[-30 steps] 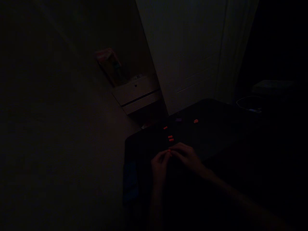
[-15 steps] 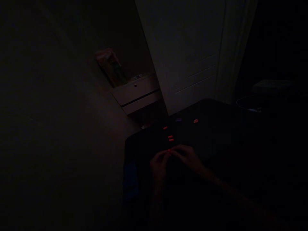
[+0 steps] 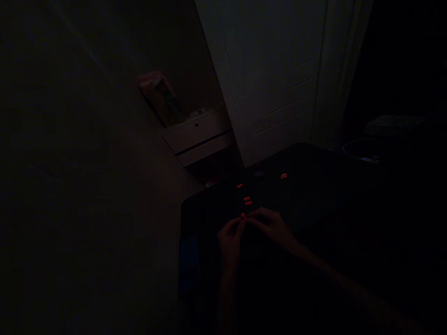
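Observation:
The room is very dark. My left hand point(image 3: 230, 239) and my right hand point(image 3: 270, 225) meet fingertip to fingertip over a dark table point(image 3: 307, 195). Both pinch a small orange piece point(image 3: 243, 217) between them. Just beyond the fingers lie two more orange pieces point(image 3: 247, 200) side by side, a single one point(image 3: 239, 186) further back, and another orange piece point(image 3: 283, 176) to the right. A small purple piece point(image 3: 259, 173) is faintly visible near the table's far edge.
A pale low drawer unit point(image 3: 200, 137) stands on the floor behind the table, with a colourful bag point(image 3: 159, 95) leaning against the wall. A white door point(image 3: 275, 74) rises behind. A white cable point(image 3: 359, 151) lies at the right.
The orange piece between my fingertips shows a little more now. Both hands have stayed almost in place.

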`<state>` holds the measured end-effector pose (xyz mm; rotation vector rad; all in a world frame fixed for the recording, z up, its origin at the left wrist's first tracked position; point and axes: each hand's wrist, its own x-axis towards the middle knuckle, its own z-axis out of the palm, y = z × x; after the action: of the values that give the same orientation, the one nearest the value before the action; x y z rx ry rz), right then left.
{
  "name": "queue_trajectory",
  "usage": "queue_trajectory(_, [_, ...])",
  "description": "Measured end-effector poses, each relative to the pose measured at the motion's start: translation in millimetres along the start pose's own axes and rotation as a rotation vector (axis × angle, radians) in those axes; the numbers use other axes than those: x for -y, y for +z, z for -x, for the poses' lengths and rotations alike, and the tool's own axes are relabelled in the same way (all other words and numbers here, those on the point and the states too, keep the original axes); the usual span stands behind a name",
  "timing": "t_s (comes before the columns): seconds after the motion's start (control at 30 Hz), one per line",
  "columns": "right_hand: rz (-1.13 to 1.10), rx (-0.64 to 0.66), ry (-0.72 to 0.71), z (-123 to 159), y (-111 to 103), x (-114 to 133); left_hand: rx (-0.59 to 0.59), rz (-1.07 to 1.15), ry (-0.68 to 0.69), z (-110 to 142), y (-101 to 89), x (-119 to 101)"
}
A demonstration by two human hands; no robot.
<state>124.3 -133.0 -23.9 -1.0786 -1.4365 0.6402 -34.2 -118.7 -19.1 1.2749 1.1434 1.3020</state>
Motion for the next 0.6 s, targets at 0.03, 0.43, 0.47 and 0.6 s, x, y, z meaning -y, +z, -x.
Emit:
queue_trajectory(0.03, [0.008, 0.001, 0.002, -0.1, 0.3, -1.4, -0.003, -0.001, -0.001, 0.1, -0.1, 0.5])
queue_trajectory(0.43, [0.003, 0.024, 0.041, 0.0, -0.1, 2.1, -0.008, -0.04, -0.019, -0.6, 0.3, 0.7])
queue_trajectory(0.47, [0.006, 0.026, 0.041, 0.0, 0.0, 1.5, -0.004, -0.041, -0.018, -0.5, 0.4, 0.3])
queue_trajectory(0.6, [0.018, 0.06, 0.027, 0.0, -0.1, -1.8, 0.011, -0.05, -0.014, 0.2, -0.1, -1.3])
